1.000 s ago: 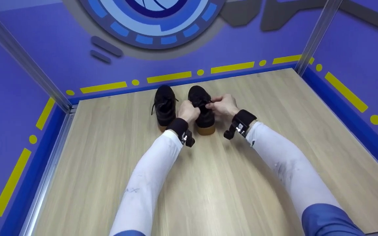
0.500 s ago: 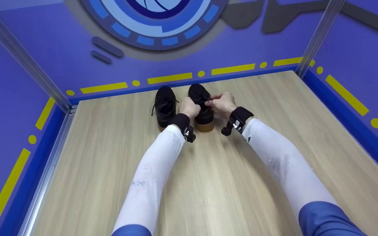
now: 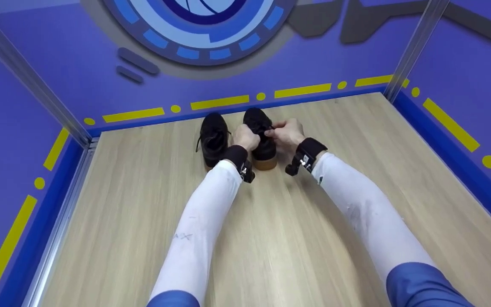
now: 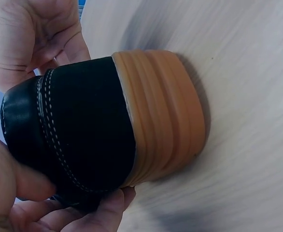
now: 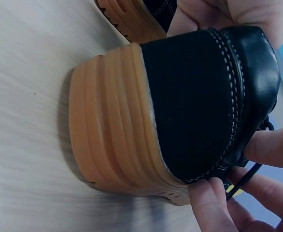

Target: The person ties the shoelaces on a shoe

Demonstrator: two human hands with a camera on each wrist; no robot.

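Two black lace-up shoes stand side by side at the back, toes to the wall, heels toward me. My left hand (image 3: 246, 137) grips the left side of the right-hand shoe (image 3: 266, 149); in the left wrist view its thumb lies at the collar and its fingers (image 4: 110, 205) touch the side. On the other side, my right hand (image 3: 289, 133) pinches a black shoelace (image 5: 245, 181), its fingers (image 5: 209, 198) against the shoe. The heel shows a tan ridged sole (image 4: 165, 111) on the floor. The left-hand shoe (image 3: 214, 138) is untouched, its laces hanging loose.
A pale wood-grain surface (image 3: 267, 238) lies under the shoes. Purple-blue panels (image 3: 339, 59) with yellow markings enclose it at the back and both sides. Metal posts (image 3: 414, 51) stand in the back corners. Wrist cameras (image 3: 245, 172) are strapped to both wrists.
Both hands and the right-hand shoe have shifted slightly toward the back wall. Both hands stay at that shoe, and the left-hand shoe looks unmoved.
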